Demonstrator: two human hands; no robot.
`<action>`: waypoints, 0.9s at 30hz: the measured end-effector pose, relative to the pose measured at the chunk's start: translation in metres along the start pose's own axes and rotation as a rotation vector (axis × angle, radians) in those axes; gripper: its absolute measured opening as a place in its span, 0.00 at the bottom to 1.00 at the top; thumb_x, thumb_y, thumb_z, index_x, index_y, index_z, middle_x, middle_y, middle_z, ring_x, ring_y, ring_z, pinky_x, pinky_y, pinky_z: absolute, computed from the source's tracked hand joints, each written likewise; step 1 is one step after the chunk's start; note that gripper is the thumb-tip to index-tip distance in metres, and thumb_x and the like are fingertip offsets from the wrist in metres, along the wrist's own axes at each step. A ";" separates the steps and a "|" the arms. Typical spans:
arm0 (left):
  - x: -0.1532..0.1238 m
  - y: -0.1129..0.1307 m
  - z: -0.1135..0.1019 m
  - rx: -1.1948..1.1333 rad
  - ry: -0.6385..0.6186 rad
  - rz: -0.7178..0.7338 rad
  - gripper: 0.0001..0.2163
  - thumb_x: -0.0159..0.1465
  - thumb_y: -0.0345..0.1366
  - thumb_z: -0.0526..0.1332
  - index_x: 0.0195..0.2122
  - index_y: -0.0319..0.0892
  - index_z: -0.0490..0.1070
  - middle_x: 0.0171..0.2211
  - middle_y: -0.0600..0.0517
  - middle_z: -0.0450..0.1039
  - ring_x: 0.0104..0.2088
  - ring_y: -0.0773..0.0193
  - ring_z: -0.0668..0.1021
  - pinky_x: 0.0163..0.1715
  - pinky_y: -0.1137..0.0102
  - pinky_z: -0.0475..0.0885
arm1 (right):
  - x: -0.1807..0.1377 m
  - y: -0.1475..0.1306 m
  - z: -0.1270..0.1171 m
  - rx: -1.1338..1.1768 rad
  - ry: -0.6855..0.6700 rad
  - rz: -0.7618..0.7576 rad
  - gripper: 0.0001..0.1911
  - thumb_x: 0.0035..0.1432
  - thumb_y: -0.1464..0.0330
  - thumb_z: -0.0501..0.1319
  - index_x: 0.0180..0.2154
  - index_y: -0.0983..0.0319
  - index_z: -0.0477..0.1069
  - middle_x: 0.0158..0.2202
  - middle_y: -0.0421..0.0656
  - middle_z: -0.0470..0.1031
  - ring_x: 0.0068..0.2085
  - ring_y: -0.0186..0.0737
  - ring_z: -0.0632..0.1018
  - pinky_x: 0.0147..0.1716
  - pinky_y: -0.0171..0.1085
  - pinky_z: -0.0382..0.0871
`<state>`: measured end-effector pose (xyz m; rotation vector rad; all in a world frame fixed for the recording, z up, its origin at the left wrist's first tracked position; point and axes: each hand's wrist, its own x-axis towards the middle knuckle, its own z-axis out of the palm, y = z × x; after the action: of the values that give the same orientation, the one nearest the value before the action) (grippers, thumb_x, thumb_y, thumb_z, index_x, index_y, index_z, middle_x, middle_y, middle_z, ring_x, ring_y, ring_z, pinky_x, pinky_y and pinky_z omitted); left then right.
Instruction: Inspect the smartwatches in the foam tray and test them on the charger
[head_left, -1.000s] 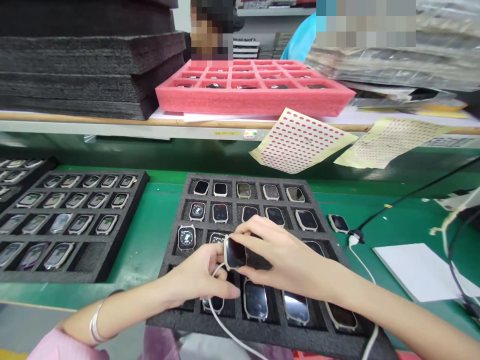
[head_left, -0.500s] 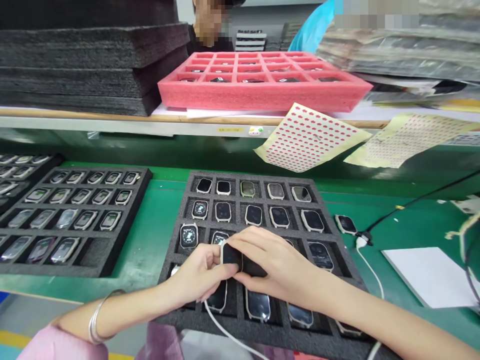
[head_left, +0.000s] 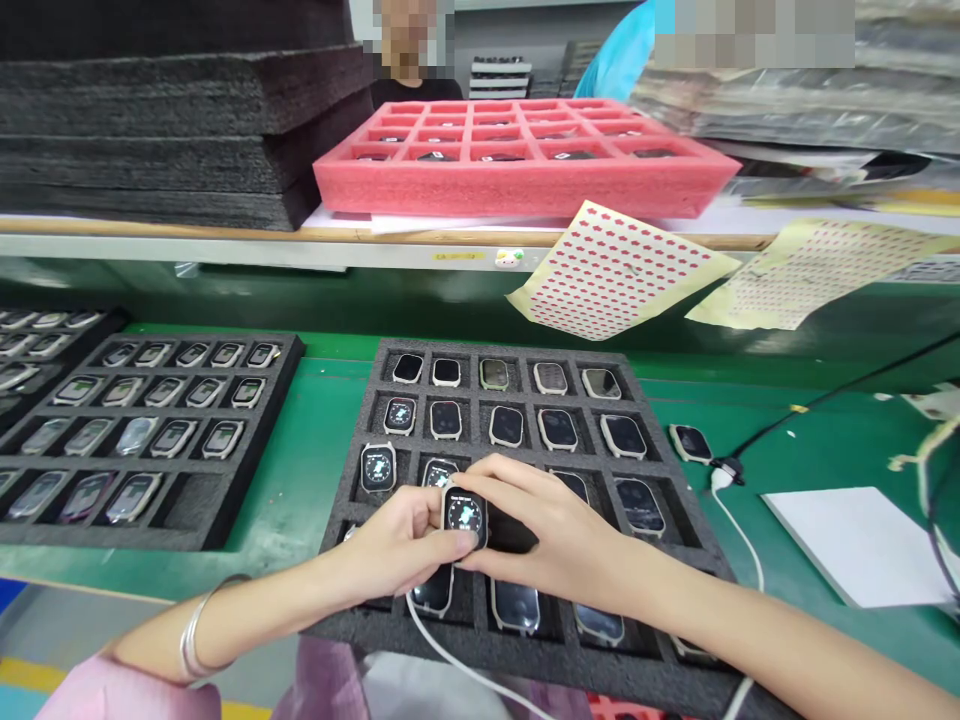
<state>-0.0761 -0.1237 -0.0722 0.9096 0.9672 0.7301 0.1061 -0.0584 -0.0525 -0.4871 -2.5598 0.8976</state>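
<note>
A smartwatch without a strap [head_left: 463, 512] is held between both hands over the foam tray, its screen lit with a watch face. My left hand [head_left: 397, 535] is closed on it from the left, thumb across the lower part of the screen. From the right, my right hand [head_left: 559, 510] grips the same watch by its edges, fingers at the top and thumb at the bottom. A white cable [head_left: 442, 655] comes out from beneath my left hand; its end is hidden. The black foam tray [head_left: 487, 640] below holds several smartwatches in compartments, a few with lit screens.
More foam trays of watches [head_left: 240, 470] lie left. A single watch [head_left: 690, 443], a cable plug [head_left: 724, 478] and a white sheet [head_left: 855, 550] lie right. The shelf above bears black foam [head_left: 150, 100] and a pink foam tray [head_left: 517, 190]; sticker sheets [head_left: 615, 275] hang down. A person stands behind.
The screen of the held smartwatch has gone from dark to a lit watch face. My right fingers have shifted slightly on its edges; both hands stay in nearly the same place.
</note>
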 end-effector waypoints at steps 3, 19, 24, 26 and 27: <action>0.000 -0.004 0.000 -0.008 -0.006 0.066 0.14 0.57 0.44 0.65 0.31 0.36 0.68 0.18 0.60 0.59 0.14 0.77 0.57 0.13 0.78 0.48 | -0.001 -0.001 0.001 -0.005 -0.003 -0.002 0.22 0.57 0.66 0.64 0.52 0.66 0.66 0.41 0.48 0.69 0.41 0.43 0.72 0.41 0.41 0.70; -0.003 0.000 0.000 -0.031 -0.003 0.073 0.15 0.55 0.44 0.67 0.29 0.35 0.67 0.20 0.59 0.58 0.15 0.78 0.55 0.13 0.78 0.48 | -0.003 0.000 0.006 -0.016 0.011 -0.024 0.20 0.59 0.67 0.61 0.52 0.66 0.65 0.41 0.49 0.69 0.41 0.42 0.72 0.40 0.40 0.70; -0.003 -0.004 -0.003 -0.025 -0.018 0.066 0.15 0.55 0.43 0.67 0.31 0.36 0.67 0.18 0.61 0.56 0.13 0.78 0.54 0.11 0.78 0.47 | -0.003 -0.001 0.004 -0.011 0.017 -0.019 0.21 0.59 0.66 0.62 0.53 0.65 0.65 0.41 0.48 0.69 0.40 0.41 0.72 0.39 0.39 0.71; -0.003 -0.005 -0.003 -0.029 -0.011 0.075 0.15 0.54 0.44 0.68 0.31 0.37 0.68 0.18 0.61 0.57 0.13 0.78 0.56 0.12 0.78 0.49 | -0.002 -0.002 0.004 -0.014 0.013 -0.014 0.21 0.59 0.66 0.62 0.53 0.64 0.65 0.41 0.48 0.69 0.41 0.41 0.72 0.40 0.39 0.71; -0.003 -0.005 -0.003 -0.027 -0.008 0.076 0.15 0.54 0.44 0.68 0.31 0.37 0.68 0.18 0.61 0.57 0.14 0.78 0.56 0.12 0.78 0.49 | -0.002 -0.002 0.003 -0.016 0.012 -0.011 0.21 0.59 0.66 0.62 0.53 0.64 0.65 0.42 0.48 0.69 0.41 0.41 0.73 0.40 0.39 0.71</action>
<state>-0.0796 -0.1272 -0.0767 0.9291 0.9177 0.8009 0.1060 -0.0628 -0.0540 -0.4815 -2.5579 0.8686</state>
